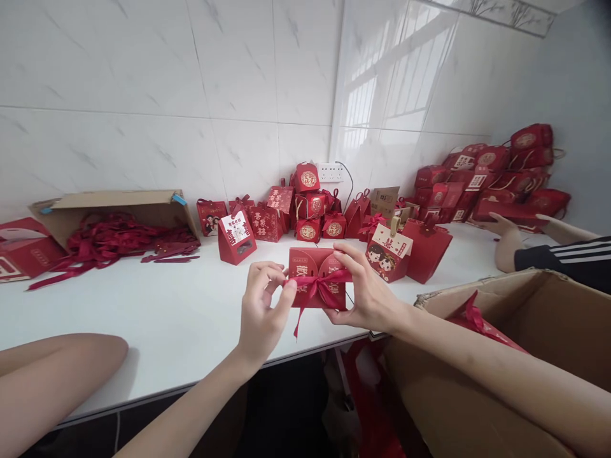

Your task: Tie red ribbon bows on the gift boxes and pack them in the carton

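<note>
Bare forearms (pixel 477 359) flank a red, gold-lettered box (pixel 305 259) with a crimson bow (pixel 324 294).

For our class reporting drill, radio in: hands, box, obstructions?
Left hand pinching ribbon bow at left edge of red box. Right hand gripping box's right side. Bow tied across front. Possible obstruction: cardboard carton at right.

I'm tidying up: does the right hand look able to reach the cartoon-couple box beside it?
Probably yes: the cartoon-couple box stands just beyond the right hand, unobstructed, though that hand holds the ribboned box.
</note>
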{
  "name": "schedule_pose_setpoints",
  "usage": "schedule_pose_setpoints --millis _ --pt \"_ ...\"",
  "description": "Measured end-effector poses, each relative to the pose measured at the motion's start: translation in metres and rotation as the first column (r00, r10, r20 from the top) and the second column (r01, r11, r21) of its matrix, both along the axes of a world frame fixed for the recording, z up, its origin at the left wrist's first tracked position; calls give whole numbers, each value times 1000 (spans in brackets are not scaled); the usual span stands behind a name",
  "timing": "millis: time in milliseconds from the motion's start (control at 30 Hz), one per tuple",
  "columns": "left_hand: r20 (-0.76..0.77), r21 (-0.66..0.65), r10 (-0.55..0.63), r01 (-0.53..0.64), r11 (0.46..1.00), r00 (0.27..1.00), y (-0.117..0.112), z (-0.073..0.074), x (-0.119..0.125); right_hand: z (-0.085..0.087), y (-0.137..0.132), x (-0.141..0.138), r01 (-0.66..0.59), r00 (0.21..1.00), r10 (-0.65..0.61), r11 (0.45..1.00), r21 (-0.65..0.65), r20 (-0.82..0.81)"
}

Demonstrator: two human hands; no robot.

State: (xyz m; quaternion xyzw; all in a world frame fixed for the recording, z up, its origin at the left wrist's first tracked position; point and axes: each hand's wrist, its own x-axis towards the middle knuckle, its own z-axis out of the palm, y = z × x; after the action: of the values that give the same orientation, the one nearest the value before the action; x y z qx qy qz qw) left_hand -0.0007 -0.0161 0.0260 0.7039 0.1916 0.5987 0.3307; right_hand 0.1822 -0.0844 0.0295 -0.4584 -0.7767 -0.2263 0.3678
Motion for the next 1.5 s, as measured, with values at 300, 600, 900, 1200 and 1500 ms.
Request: schedule_pose_setpoints --millis 300,600,900,1200,1500 --pt "-219 -490 -184 56 870 958 26 -26 8 -9 6 8 -29 999 19 886 -463 -26" --pt "-294 -460 -297 138 877 908 43 -35 13 -4 6 9 65 998 -47 877 -475 49" --pt "-561 -335 -459 318 887 689 55 -3 28 -6 -2 -31 -126 843 139 990 -60 519" --pt "-558 -285 -430 323 902 709 41 -17 30 -6 -6 -32 -100 832 50 993 62 553" --pt "-593 -264 -338 220 939 731 27 -16 37 -6 -7 -39 -133 792 38 985 112 609"
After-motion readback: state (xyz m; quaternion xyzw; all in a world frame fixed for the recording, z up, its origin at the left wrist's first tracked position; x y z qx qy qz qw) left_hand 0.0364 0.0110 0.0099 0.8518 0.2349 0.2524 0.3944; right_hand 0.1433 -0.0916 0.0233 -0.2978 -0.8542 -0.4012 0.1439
